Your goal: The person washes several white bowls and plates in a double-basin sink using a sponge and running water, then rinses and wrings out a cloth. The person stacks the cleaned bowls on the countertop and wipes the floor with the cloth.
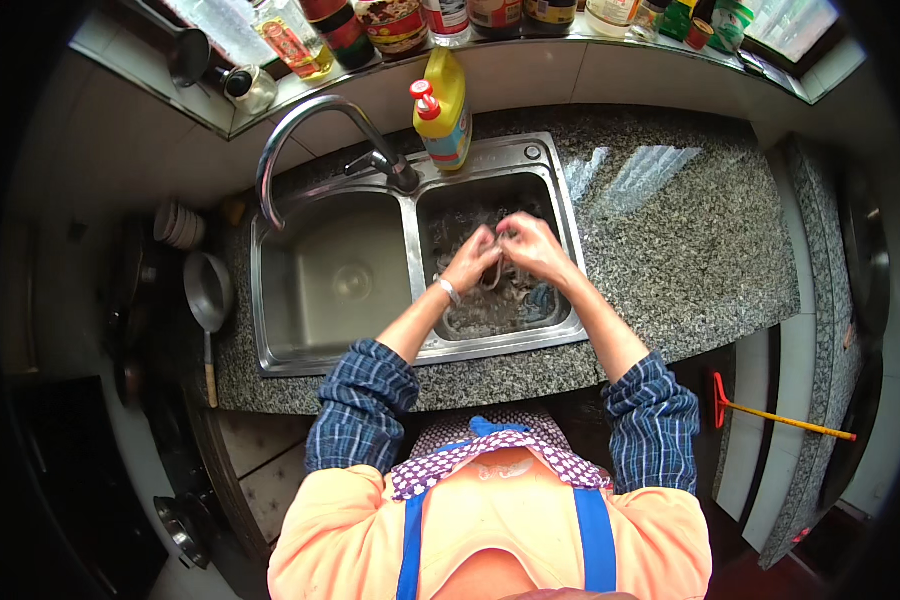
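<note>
My left hand (472, 259) and my right hand (534, 246) meet above the right sink basin (562, 214). Their fingertips pinch a thin, limp strip (490, 279) that hangs in a loop below them; motion blur hides what it is. Beneath them, murky water in the basin holds dark and pale soft pieces (521, 289) that I cannot identify. A bluish piece, perhaps cloth (540, 301), lies by the basin's right front corner. A pale bracelet (449, 291) circles my left wrist.
The left basin (330, 262) adjoins, under a curved chrome faucet (300, 109). A yellow pump bottle (444, 120) stands behind the sink. A long-handled ladle (208, 292) lies at left on the granite counter (690, 240). Bottles and jars (390, 26) line the sill.
</note>
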Demonstrator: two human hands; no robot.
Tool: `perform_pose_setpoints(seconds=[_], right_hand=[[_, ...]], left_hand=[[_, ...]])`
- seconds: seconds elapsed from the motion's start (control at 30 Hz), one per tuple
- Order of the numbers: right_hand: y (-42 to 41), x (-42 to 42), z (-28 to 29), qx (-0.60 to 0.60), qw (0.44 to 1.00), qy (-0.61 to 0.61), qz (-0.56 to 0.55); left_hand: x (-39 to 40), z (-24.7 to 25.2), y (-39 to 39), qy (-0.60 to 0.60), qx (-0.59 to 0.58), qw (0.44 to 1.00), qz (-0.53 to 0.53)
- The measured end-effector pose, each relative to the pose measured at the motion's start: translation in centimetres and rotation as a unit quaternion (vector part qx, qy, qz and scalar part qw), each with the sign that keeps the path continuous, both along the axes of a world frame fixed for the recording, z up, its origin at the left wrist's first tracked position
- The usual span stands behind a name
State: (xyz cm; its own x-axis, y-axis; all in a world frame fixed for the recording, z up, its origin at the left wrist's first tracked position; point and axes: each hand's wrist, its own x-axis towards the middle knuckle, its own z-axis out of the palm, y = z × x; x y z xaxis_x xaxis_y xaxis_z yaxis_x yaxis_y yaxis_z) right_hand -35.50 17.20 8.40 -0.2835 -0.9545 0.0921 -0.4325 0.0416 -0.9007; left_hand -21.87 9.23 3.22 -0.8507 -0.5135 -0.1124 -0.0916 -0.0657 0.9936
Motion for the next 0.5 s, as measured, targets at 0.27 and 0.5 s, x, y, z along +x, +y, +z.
perform_pose_setpoints(seconds=[0.27, 0.5], right_hand=[[2.5, 1.6, 5.4, 0.003, 0.991, -0.109, 0.082], [-3.2, 5.2, 8.8, -0.168, 0.961, -0.195, -0.104]], left_hand=[[-1.3, 17.1, -1.2, 0.116, 0.088, 0.986, 0.080], [-3.7, 31.9, -1.2, 0.234, 0.076, 0.967, 0.067]])
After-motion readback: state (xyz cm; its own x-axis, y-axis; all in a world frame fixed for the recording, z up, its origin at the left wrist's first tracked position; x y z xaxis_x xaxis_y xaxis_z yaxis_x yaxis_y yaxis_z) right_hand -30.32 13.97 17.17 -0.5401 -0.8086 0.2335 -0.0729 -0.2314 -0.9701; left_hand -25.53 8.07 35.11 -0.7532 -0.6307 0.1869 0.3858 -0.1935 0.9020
